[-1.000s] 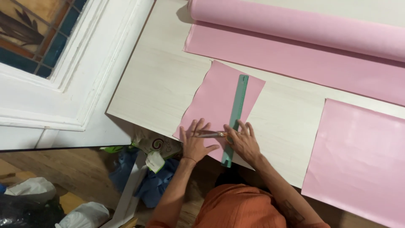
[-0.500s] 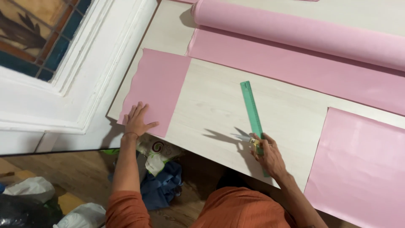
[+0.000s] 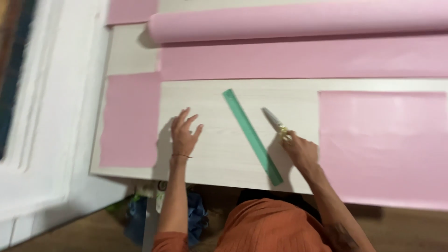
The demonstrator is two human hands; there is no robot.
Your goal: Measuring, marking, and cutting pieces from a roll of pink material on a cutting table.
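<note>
Left hand [image 3: 185, 134] open, fingers spread, resting flat on the pale wooden table [image 3: 214, 154]. Small pink sheet [image 3: 131, 120] just to its left, apart from fingertips. Right hand [image 3: 301, 151] closed round handles of scissors [image 3: 275, 123], blades shut and pointing away. Green ruler [image 3: 252, 135] lying diagonally between both hands, just left of right hand. Larger pink sheet [image 3: 382, 144] immediately right of it. Pink roll [image 3: 298, 24] well beyond both.
</note>
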